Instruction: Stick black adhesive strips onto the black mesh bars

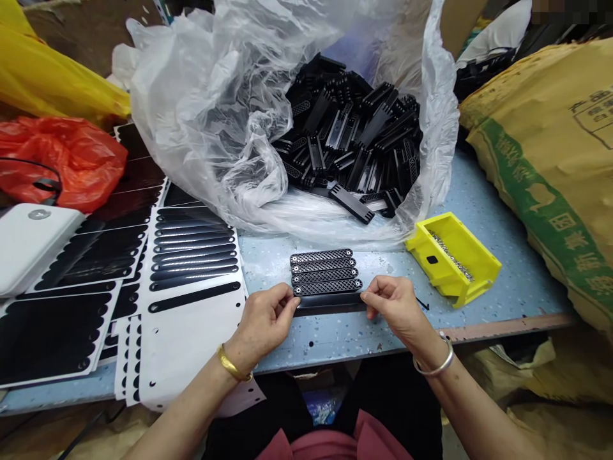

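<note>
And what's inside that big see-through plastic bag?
The clear plastic bag holds a heap of black slotted plastic pieces. Only the top ones show; anything lower down is covered by them, and crumpled plastic hides the bag's left part.

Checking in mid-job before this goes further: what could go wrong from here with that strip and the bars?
The black strip, pinched between the left hand and right hand, sits against the nearest of four mesh-faced black bars, so a slip could probably knock them out of line. They appear to lie loose, with nothing visibly holding them.
</note>
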Motion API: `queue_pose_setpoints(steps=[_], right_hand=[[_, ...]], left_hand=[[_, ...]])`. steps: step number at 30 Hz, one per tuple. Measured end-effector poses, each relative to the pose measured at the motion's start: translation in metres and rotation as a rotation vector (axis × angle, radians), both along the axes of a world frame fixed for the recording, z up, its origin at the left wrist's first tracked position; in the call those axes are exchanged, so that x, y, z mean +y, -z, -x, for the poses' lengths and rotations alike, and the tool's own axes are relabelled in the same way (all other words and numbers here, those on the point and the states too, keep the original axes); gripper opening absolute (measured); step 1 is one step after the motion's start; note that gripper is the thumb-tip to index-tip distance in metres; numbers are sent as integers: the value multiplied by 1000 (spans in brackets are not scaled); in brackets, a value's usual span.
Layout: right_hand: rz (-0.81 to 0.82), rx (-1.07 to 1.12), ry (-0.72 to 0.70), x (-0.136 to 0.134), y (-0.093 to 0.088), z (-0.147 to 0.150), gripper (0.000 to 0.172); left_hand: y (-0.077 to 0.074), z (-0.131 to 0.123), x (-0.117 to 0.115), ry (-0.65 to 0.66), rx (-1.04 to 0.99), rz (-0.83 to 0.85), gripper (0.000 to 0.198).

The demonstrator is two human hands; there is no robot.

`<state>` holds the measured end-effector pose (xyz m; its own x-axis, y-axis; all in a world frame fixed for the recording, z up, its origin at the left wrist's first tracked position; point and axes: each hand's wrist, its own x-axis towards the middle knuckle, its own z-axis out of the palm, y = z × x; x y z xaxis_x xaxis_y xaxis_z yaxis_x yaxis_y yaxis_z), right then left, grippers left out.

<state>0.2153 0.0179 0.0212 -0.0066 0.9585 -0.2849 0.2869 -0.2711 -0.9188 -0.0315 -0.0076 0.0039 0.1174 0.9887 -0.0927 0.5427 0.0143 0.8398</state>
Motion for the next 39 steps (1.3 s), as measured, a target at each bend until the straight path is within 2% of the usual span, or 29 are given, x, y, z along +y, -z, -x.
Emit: queue_pose_setpoints(steps=[9, 17, 21, 26, 28, 31, 34, 37, 39], right_hand=[[-24, -93, -14, -1, -5, 2, 20], [-244, -337, -54, -3, 1, 5, 20], [-256, -394, -78, -3, 0, 5, 21], [-268, -481, -46, 1, 2, -3, 32], [-247, -439, -13, 1, 4, -5, 32], [-93, -235, -26, -1, 6, -4, 25], [6, -82, -32, -3, 5, -2, 28], [43, -3, -22, -5, 2, -3, 31], [55, 37, -24, -6, 1, -4, 33]], left_hand=[[-1, 0, 1, -6, 5, 28, 23], [1, 0, 0, -11, 15, 23, 24], [0, -1, 1, -11, 14, 28, 24], [0, -1, 1, -4, 25, 13, 25], [1, -1, 1, 1, 30, 7, 24], [2, -1, 0, 3, 36, -10, 24], [1, -1, 0, 6, 52, -27, 24], [-7, 1, -1, 13, 95, -56, 26], [-14, 0, -5, -2, 169, -138, 26]])
